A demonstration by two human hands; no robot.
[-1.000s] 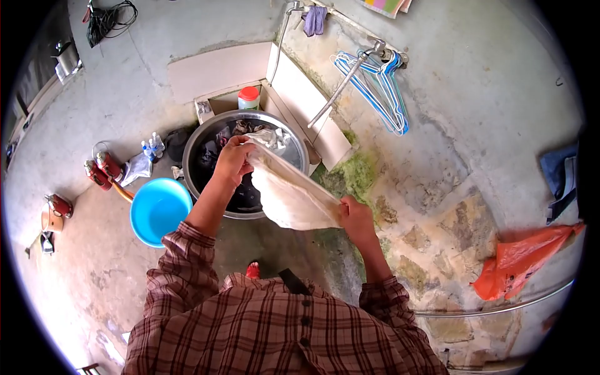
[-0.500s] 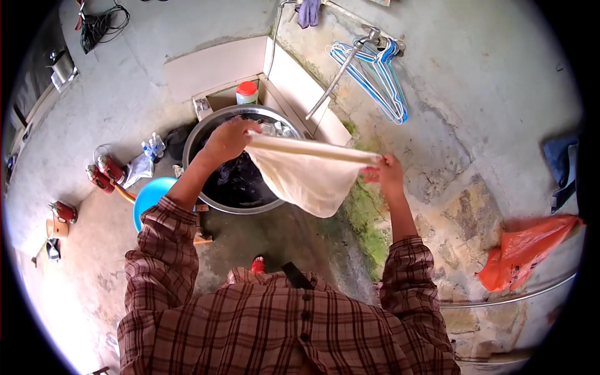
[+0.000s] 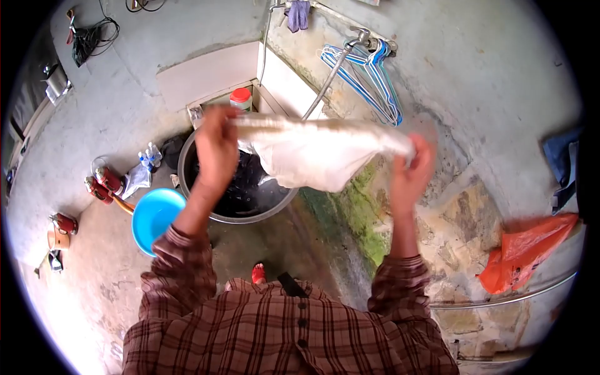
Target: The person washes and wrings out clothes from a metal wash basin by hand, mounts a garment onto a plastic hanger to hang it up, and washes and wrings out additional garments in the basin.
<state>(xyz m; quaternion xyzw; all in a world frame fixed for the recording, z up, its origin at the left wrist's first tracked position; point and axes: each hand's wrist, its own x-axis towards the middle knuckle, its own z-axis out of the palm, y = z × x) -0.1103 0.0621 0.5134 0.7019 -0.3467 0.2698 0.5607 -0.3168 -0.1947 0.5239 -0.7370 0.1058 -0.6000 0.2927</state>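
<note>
I hold a wet cream-white cloth (image 3: pixel 312 153) stretched between both hands, raised above the ground. My left hand (image 3: pixel 215 147) grips its left end over a large metal basin (image 3: pixel 275 209) that holds dark laundry in water. My right hand (image 3: pixel 414 169) grips the right end, out over the mossy concrete floor. Both hands are motion-blurred. The cloth sags in the middle and hides part of the basin.
A blue plastic bowl (image 3: pixel 156 215) sits left of the basin. Blue hangers (image 3: pixel 369 78) hang on a tap pipe at the wall. A red-lidded jar (image 3: pixel 240 99) stands behind the basin. An orange plastic bag (image 3: pixel 525 250) lies at right, small bottles (image 3: pixel 109 178) at left.
Both hands have risen and spread apart, lifting the cloth out of the basin and pulling it taut and level.
</note>
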